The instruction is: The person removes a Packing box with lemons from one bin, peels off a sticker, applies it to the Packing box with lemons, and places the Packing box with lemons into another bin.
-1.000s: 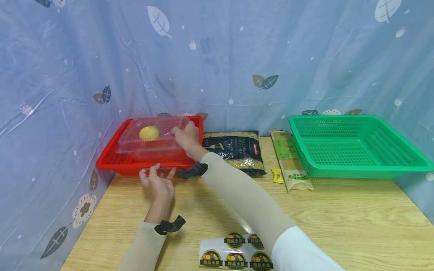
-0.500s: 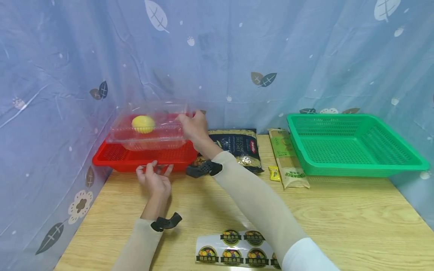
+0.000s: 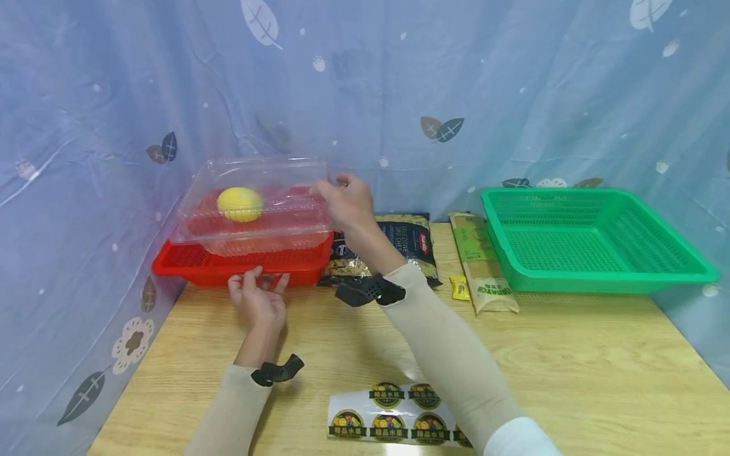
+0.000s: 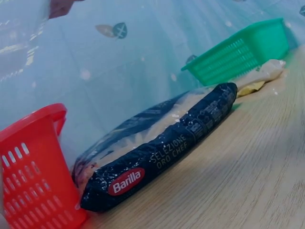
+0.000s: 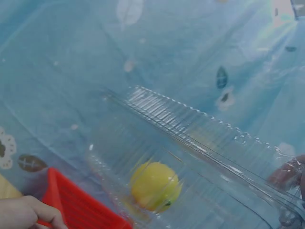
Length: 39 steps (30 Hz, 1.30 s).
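Note:
My right hand (image 3: pixel 348 199) pinches the right end of a clear plastic fruit box (image 3: pixel 268 231), held tilted above the red basket (image 3: pixel 196 275). Inside the box lies one round yellow fruit (image 3: pixel 240 204); in the right wrist view the fruit (image 5: pixel 156 186) shows a small dark spot. The right fingers are partly seen through the plastic. At the basket's front rim is my left hand (image 3: pixel 263 304), its bent fingers holding the rim; some of them are hidden under it. In the left wrist view the basket (image 4: pixel 38 167) stands at the left edge.
A Barilla pasta bag (image 3: pixel 407 244) lies right of the red basket. Beyond it are a small yellow sachet (image 3: pixel 459 288), a long noodle packet (image 3: pixel 481 263) and a green basket (image 3: pixel 593 278). A sheet of round fruit stickers (image 3: pixel 393 418) lies in front. A curtain hangs behind.
The right hand has lifted the clear box with the fruit up out of the red basket and slightly toward the person. The left hand has stayed at the basket's front rim.

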Motion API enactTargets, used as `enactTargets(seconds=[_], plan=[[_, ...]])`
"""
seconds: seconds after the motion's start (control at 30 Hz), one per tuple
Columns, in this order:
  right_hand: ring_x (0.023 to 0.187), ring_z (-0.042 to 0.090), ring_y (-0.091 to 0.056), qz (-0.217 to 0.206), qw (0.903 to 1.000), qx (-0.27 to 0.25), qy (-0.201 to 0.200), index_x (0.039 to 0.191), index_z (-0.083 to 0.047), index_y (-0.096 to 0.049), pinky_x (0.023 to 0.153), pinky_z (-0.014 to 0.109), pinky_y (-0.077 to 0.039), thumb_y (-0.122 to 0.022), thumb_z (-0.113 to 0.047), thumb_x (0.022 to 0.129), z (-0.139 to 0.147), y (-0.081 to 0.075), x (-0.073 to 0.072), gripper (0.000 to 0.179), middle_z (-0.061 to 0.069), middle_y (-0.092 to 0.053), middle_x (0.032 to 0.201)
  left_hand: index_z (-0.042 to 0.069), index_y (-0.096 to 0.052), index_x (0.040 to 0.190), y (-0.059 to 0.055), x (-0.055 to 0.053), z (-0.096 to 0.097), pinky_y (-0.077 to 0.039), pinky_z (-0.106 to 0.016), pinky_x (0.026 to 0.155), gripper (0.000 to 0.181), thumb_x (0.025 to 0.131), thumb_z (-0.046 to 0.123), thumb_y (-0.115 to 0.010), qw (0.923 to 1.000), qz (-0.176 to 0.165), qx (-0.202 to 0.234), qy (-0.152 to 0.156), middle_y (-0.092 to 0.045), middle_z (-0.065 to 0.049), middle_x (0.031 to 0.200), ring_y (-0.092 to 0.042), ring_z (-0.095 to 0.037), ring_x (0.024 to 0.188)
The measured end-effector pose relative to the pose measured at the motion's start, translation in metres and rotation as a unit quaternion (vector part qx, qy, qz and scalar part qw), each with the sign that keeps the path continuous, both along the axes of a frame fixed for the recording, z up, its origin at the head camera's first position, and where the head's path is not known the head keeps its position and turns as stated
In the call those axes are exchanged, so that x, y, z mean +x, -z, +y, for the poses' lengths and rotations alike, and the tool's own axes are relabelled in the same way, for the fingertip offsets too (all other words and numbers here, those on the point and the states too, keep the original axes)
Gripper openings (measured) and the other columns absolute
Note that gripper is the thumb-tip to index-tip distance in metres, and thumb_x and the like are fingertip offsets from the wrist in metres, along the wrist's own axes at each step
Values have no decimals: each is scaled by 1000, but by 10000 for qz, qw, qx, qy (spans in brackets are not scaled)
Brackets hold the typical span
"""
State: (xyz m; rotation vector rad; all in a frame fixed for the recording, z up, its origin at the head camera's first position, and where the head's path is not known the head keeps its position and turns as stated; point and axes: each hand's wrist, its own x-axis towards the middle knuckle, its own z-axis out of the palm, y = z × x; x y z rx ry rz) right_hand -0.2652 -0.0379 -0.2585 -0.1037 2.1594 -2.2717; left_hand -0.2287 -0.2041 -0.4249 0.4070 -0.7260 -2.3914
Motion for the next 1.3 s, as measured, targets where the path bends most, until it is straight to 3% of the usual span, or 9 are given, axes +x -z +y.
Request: enactTargets(seconds=[0.13, 0.37, 0.6, 0.83, 1.07, 1.3], plan=[[44, 8, -32, -3, 9985, -526, -165, 152, -2, -38, 39, 21, -26, -68, -11, 88, 19, 7, 4, 71, 8, -69, 112, 15, -40, 91, 0, 0, -1, -62, -41, 61, 22, 94, 2, -58, 9999, 3, 96, 30, -53, -7, 87, -58, -22, 65], [40, 6, -29, -36, 9951, -975, -186, 148, -2, -42, 38, 20, -23, -61, -5, 89, 56, 24, 15, 62, 11, -67, 102, 16, -41, 92, 0, 1, -1, -62, -39, 64, 20, 97, 3, -55, 9996, -193, 60, 197, -52, -7, 94, -56, -21, 71], [42, 5, -31, -13, 9972, -749, 32, 147, -4, -43, 38, 19, -26, -61, -5, 87, 88, 28, 28, 63, 11, -60, 114, 14, -40, 94, 2, 3, 1, -62, -37, 62, 18, 98, 1, -52, 9997, -131, 67, 192, -54, -10, 97, -57, -22, 71], [41, 3, -31, 83, 9974, -654, 288, 148, -1, -41, 37, 17, -27, -59, -1, 87, 121, 33, 41, 63, 7, -57, 101, 14, -41, 92, -4, 0, 0, -62, -38, 63, 19, 97, 2, -54, 9996, -230, 82, 150, -52, -10, 95, -56, -23, 72], [41, 5, -29, 18, 9988, -328, 354, 149, -3, -41, 38, 20, -24, -55, -3, 91, 150, 46, 56, 60, 0, -58, 84, 12, -39, 92, -5, -3, -1, -60, -34, 55, 21, 96, -1, -54, 9998, -87, 51, 148, -49, -12, 100, -57, -22, 67], [40, 6, -25, -82, 9997, -114, 219, 153, -4, -35, 39, 23, -25, -49, -3, 93, 168, 57, 73, 62, -4, -51, 78, 12, -43, 94, -4, 0, -2, -63, -42, 67, 17, 96, -1, -54, 9998, -157, 68, 142, -49, -15, 105, -57, -23, 70]])
